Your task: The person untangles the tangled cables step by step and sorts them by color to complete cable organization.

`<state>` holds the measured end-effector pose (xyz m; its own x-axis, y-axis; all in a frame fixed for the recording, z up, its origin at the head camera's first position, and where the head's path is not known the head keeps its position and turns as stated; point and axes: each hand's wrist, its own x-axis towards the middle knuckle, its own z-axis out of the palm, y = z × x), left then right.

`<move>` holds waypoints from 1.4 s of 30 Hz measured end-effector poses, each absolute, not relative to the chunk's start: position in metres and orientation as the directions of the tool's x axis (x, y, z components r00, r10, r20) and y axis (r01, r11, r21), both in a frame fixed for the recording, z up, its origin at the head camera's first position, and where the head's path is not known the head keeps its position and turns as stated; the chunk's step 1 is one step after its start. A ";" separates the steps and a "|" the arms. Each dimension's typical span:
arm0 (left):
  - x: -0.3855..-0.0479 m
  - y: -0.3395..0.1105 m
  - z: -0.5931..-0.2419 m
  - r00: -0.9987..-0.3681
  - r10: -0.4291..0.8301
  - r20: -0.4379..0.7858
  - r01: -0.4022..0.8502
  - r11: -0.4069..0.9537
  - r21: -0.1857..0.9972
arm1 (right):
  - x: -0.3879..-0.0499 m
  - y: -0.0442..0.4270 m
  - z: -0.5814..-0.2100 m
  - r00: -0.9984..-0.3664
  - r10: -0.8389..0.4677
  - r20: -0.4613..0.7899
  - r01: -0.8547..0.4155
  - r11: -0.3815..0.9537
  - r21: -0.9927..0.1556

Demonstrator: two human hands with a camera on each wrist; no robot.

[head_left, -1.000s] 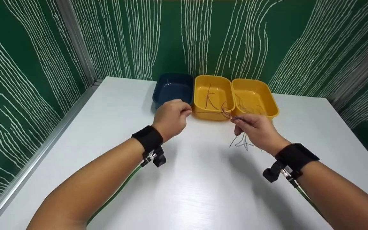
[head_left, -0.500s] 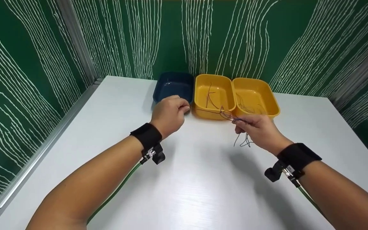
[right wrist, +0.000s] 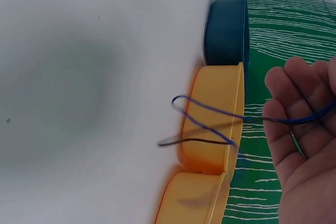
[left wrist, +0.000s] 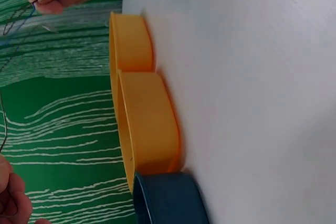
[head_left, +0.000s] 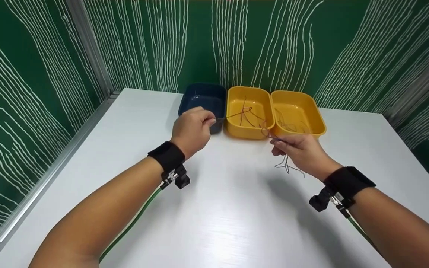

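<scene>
My left hand is in front of the blue bin, pinching the end of a thin dark wire. That wire runs rightward over the middle yellow bin; whether it still joins the bundle I cannot tell. To the right, in front of the right yellow bin, my right hand holds a tangled bundle of thin wires between thumb and fingers. Blue and black strands from it show in the right wrist view, lying across the palm and ending in loops. Loose ends hang below the right hand.
At the back of the white table stand a dark blue bin, a middle yellow bin and a right yellow bin. Reddish wires lie in the middle bin, greyish ones in the right. A green, white-streaked wall rises behind.
My left hand has moved left and slightly away, drawing the dark wire with it. The wire, earlier stretched straight to the bundle, now bends over the middle bin. The right hand has barely moved.
</scene>
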<state>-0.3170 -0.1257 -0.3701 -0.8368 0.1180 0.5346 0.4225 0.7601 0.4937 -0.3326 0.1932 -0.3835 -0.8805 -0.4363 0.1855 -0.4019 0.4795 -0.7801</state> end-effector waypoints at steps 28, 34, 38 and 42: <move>-0.337 -0.157 -0.355 -0.828 -0.038 0.559 0.331 0.772 0.543 | -0.333 0.207 -0.373 -0.912 -0.378 0.157 -0.350 0.520 -0.779; -0.351 -0.168 -0.353 -0.842 -0.105 0.529 0.256 0.786 0.564 | -0.333 0.210 -0.370 -0.920 -0.368 0.135 -0.331 0.544 -0.771; -0.359 -0.173 -0.353 -0.858 -0.145 0.492 0.202 0.787 0.584 | -0.334 0.212 -0.369 -0.922 -0.363 0.136 -0.328 0.544 -0.772; -0.368 -0.176 -0.354 -0.872 -0.171 0.459 0.152 0.796 0.586 | -0.335 0.213 -0.369 -0.921 -0.361 0.143 -0.332 0.542 -0.772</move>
<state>-0.3680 -0.1756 -0.3540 -0.8721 -0.1709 0.4585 0.1520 0.7960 0.5858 -0.3354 0.2130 -0.3693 -0.9214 -0.3613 0.1430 -0.3324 0.5425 -0.7715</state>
